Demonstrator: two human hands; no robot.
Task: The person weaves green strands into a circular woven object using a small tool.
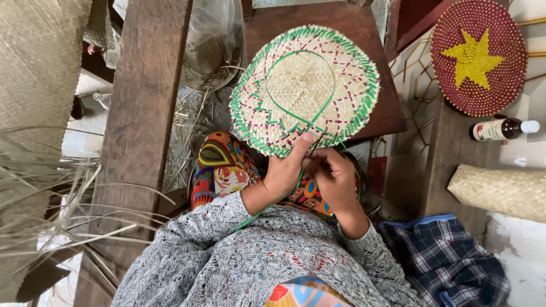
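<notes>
A round woven straw mat (pixel 304 88) with a green edge and purple and green flecks lies over a dark wooden stool (pixel 372 116). A thin green strip (pixel 327 74) loops across its face and runs down between my hands. My left hand (pixel 286 169) grips the mat's near rim, thumb pressed on the edge. Beside it, touching, my right hand (pixel 331 176) pinches the green strip at the rim. Grey knitted sleeves cover both forearms, and a bright patterned cloth (pixel 222 167) covers my lap.
A maroon round mat with a yellow star (pixel 478 57) lies at the upper right, a small dark bottle with a white cap (pixel 503 129) below it. A plain woven roll (pixel 500 190) and plaid cloth (pixel 449 258) are right. A wooden beam (pixel 139 131) and dry straw strands (pixel 51 187) are left.
</notes>
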